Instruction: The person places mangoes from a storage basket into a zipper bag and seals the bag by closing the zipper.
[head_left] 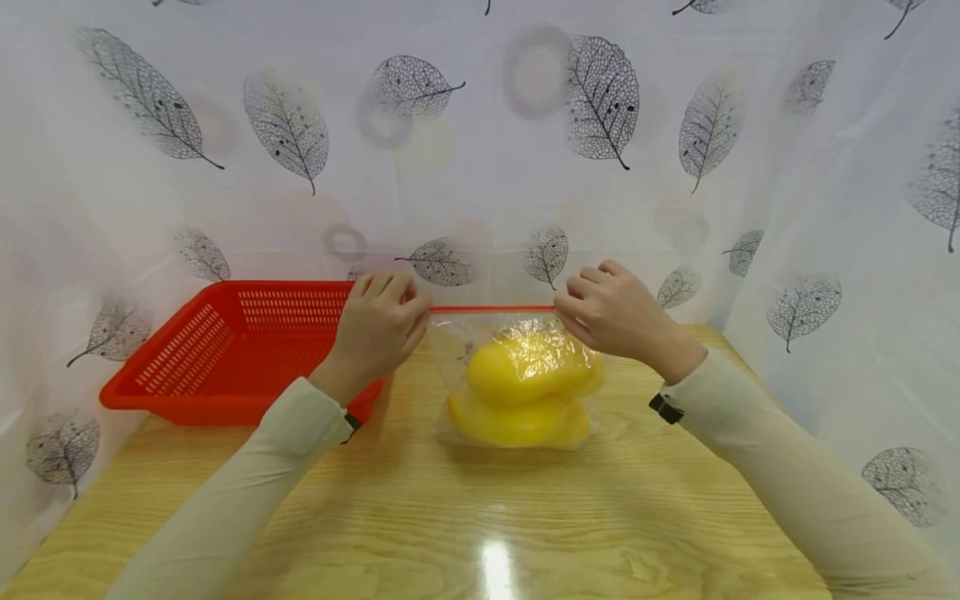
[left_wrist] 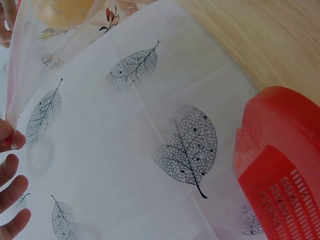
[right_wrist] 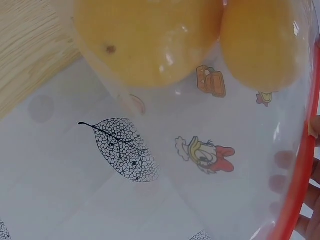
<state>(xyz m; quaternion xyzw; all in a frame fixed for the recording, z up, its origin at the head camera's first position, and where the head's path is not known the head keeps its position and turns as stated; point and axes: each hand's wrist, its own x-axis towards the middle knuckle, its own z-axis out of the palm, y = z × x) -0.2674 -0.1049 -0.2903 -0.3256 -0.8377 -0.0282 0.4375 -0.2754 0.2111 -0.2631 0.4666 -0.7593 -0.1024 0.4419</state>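
A clear zip bag (head_left: pixel 450 333) with a red top strip (head_left: pixel 491 309) stands on the wooden table, bulging with yellow fruits (head_left: pixel 517 375) that look like mangoes. My left hand (head_left: pixel 378 325) pinches the strip's left end; in the left wrist view its thumb and a finger meet at the bag's corner while other fingers (left_wrist: pixel 12 195) spread apart. At the opposite end, my right hand (head_left: pixel 618 317) grips the strip. Through the bag in the right wrist view I see fingers behind the red edge (right_wrist: pixel 295 210) and a printed cartoon duck (right_wrist: pixel 204 154).
A red plastic basket (head_left: pixel 120 393) with slotted walls sits left of the bag, partly behind my left hand and wrist. White curtain (head_left: pixel 480 183) with dark leaf prints closes off the back and sides. Wooden tabletop (head_left: pixel 465 517) extends in front of the bag.
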